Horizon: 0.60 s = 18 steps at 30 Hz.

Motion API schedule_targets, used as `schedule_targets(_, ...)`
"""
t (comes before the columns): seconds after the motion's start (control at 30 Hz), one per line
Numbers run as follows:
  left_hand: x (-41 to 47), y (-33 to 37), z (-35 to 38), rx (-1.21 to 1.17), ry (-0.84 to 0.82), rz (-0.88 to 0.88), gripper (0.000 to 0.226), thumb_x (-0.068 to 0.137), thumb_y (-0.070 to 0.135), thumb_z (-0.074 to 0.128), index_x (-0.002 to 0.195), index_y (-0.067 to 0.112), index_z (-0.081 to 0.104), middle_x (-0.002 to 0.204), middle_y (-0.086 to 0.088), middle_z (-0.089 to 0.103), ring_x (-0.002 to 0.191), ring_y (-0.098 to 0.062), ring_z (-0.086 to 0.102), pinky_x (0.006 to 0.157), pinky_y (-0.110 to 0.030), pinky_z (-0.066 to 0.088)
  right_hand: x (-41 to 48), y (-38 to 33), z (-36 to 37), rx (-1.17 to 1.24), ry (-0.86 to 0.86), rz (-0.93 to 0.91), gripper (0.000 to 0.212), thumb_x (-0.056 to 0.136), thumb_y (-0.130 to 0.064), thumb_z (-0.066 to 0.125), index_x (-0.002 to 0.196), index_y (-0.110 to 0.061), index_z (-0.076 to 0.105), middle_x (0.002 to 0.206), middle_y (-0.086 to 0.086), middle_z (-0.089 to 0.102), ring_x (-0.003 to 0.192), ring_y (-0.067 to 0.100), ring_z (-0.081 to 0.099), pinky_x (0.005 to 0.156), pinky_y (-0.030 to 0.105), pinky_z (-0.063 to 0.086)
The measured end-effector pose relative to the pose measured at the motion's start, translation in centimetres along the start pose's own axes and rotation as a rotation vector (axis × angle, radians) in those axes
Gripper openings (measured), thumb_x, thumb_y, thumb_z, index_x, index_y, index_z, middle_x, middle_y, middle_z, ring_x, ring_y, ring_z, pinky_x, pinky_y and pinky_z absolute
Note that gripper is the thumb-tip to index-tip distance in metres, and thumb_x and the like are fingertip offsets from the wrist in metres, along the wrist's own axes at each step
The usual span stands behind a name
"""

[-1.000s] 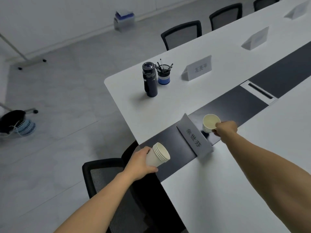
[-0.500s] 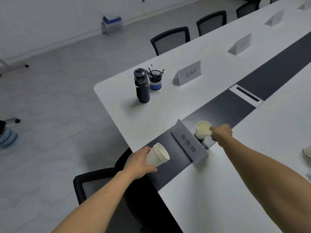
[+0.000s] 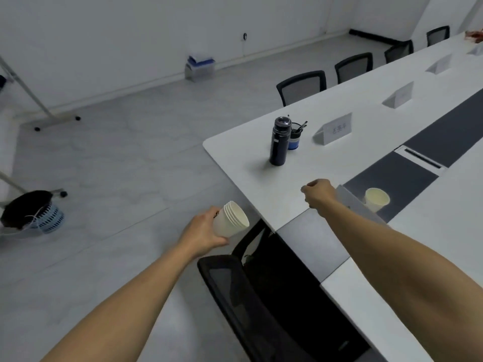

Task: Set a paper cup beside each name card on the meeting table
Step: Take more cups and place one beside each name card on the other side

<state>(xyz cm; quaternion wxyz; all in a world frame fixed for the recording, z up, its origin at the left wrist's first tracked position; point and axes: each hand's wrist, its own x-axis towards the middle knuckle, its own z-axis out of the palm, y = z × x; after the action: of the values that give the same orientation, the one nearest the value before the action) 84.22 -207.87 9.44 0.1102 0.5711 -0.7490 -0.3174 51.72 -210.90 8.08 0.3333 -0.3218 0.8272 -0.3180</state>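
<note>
My left hand [image 3: 202, 235] grips a stack of several white paper cups [image 3: 231, 222], tilted with the mouths to the right, just off the table's end. One paper cup [image 3: 377, 199] stands upright on the dark centre strip beside the nearest name card [image 3: 351, 202], which my right forearm partly hides. My right hand [image 3: 318, 192] hovers over the white table [image 3: 261, 178] left of that card, fingers curled and holding nothing. More name cards, the closest [image 3: 337, 129] and a further one [image 3: 400, 95], stand along the far side with no cups next to them.
A dark bottle [image 3: 279, 141] and a pen pot [image 3: 294, 136] stand near the table's corner. A black mesh chair [image 3: 248, 291] sits at the table's end below my hands. More chairs [image 3: 302, 86] line the far side. A bin [image 3: 39, 212] stands on the floor at left.
My right hand has let go of the single cup and drawn back to the left, past the name card. The view has swung left, and the cup stack sits off the table's end.
</note>
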Motion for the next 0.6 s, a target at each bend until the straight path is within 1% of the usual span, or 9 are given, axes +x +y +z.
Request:
schedule_targets(0.03,-0.7,-1.8,-1.3,0.001,-0.005,0.004,0.075,0.061,0.031,0.086,0.127,0.023,0.052,0.117,-0.002,0.064,0.102,-0.025,0.061,0.086,-0.041,0.054,-1.4,-0.7,1.9,-0.003,0.001,-0.007,0.027,0.082,-0.02,0.062,0.098,0.001,0.069,0.082,0.016,0.069,0.07,0.032,0.062,0.071,0.04,0.055)
schedule_targets(0.13,-3.2,-7.6,-6.0,0.023,0.004,0.004,0.074,0.061,0.032,0.085,0.127,0.024,0.051,0.117,0.002,0.062,0.101,-0.023,0.059,0.086,-0.041,0.053,-6.4,-3.7,8.2,-0.058,-0.048,-0.032,0.023,0.079,-0.02,0.06,0.091,-0.003,0.069,0.086,0.018,0.072,0.068,0.031,0.061,0.068,0.037,0.055)
schedule_targets(0.2,-4.5,-11.2,-9.0,0.031,0.02,-0.023,0.072,0.061,0.033,0.085,0.125,0.024,0.052,0.115,0.002,0.062,0.1,-0.022,0.059,0.085,-0.042,0.054,-8.9,-6.3,11.9,-0.113,-0.078,-0.067,0.021,0.078,-0.019,0.059,0.09,-0.006,0.07,0.087,0.015,0.073,0.073,0.031,0.065,0.071,0.037,0.055)
schedule_targets(0.3,-5.0,-15.8,-13.7,0.054,0.056,-0.055,0.068,0.062,0.034,0.084,0.121,0.022,0.052,0.113,0.001,0.061,0.098,-0.022,0.059,0.082,-0.042,0.054,-11.5,-11.0,16.5,-0.196,-0.103,-0.166,0.017,0.083,-0.022,0.06,0.094,-0.013,0.07,0.091,0.007,0.07,0.083,0.027,0.063,0.07,0.03,0.048)
schedule_targets(0.47,-2.4,-21.7,-19.0,0.059,0.09,-0.094,0.068,0.062,0.034,0.085,0.121,0.021,0.052,0.111,0.001,0.061,0.096,-0.023,0.059,0.081,-0.044,0.055,-10.9,-17.0,23.0,-0.267,-0.126,-0.245,0.018,0.085,-0.022,0.061,0.094,-0.012,0.072,0.089,0.01,0.073,0.085,0.029,0.069,0.075,0.035,0.055)
schedule_targets(0.6,1.9,-25.4,-21.5,0.076,0.069,-0.088,0.069,0.062,0.035,0.084,0.122,0.022,0.051,0.113,0.001,0.06,0.097,-0.022,0.059,0.081,-0.043,0.055,-8.0,-20.3,27.8,-0.309,-0.168,-0.256,0.016,0.088,-0.024,0.062,0.096,-0.014,0.071,0.091,0.008,0.072,0.085,0.026,0.068,0.075,0.033,0.055)
